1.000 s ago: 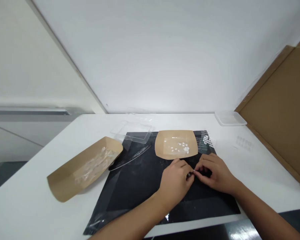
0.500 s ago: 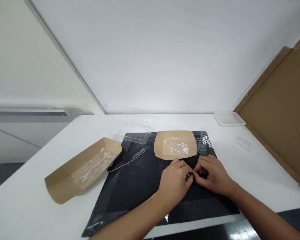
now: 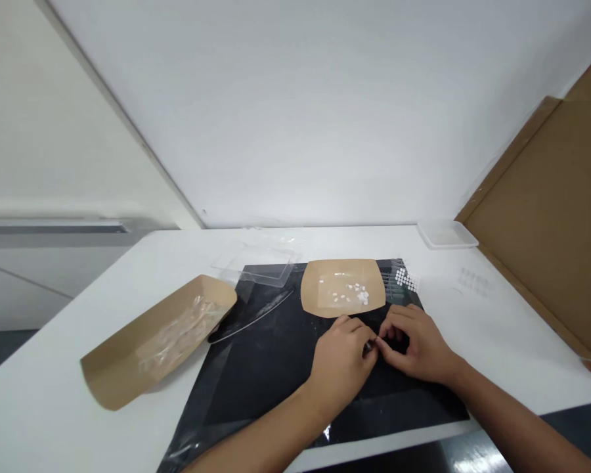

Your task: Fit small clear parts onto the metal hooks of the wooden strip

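Observation:
My left hand (image 3: 343,355) and my right hand (image 3: 416,341) meet fingertip to fingertip over a black mat (image 3: 261,374). Both are closed in a pinch, and whatever small thing is between the fingers is hidden. Just beyond them sits a brown paper tray (image 3: 311,289) with several small white pieces (image 3: 362,297) in it. Beside that tray, near my right hand, lies a sheet of white round dots (image 3: 406,280). Several thin clear and grey strips (image 3: 392,286) rest at the mat's far right corner.
A longer brown paper tray (image 3: 113,368) holding clear plastic packets (image 3: 184,332) stands at the left. Clear plastic lids or trays (image 3: 256,263) lie at the back, near a curved thin strand (image 3: 251,322). A shallow translucent container (image 3: 447,235) is beside the cardboard (image 3: 546,217) at right.
The view has shifted slightly. Both hands keep the same pinched pose, and nothing on the table has visibly moved.

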`<state>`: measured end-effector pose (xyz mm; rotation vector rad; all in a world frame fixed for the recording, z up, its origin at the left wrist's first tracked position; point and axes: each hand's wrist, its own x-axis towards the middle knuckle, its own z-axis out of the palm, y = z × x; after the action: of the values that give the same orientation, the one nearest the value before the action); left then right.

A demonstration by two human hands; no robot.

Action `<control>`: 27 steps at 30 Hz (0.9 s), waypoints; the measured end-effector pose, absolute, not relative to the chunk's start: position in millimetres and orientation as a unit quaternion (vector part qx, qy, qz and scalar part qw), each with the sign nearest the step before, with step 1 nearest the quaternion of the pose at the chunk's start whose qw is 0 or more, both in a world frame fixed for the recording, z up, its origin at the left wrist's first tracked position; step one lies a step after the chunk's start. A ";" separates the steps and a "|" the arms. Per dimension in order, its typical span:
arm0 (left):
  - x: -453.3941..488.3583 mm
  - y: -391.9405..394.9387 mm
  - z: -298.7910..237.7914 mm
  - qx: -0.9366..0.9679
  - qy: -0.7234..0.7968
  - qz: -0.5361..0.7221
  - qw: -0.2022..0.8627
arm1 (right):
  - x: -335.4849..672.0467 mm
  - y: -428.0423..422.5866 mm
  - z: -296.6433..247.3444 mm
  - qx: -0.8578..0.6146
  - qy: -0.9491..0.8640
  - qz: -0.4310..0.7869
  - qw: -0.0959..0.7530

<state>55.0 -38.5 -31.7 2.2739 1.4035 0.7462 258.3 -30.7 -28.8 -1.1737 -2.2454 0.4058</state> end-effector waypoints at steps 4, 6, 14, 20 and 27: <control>55.4 -38.5 -32.1 0.803 0.502 0.265 0.181 | 258.8 -29.8 -30.2 -0.443 -0.836 0.145 0.291; 55.4 -38.8 -32.2 0.801 0.506 0.264 0.182 | 258.4 -29.7 -30.8 -0.443 -0.834 0.149 0.292; 55.1 -39.3 -32.4 0.801 0.505 0.266 0.179 | 254.4 -29.0 -33.5 -0.449 -0.827 0.163 0.296; 54.2 -39.5 -30.3 0.804 0.498 0.271 0.181 | 254.8 -28.4 -35.8 -0.454 -0.823 0.167 0.298; 52.3 -40.0 -30.0 0.809 0.488 0.270 0.183 | 255.8 -29.0 -30.9 -0.444 -0.837 0.157 0.278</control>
<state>52.3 -40.0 -30.0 2.2834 1.3780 0.7630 255.8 -29.0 -30.9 -1.1909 -2.2464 0.4220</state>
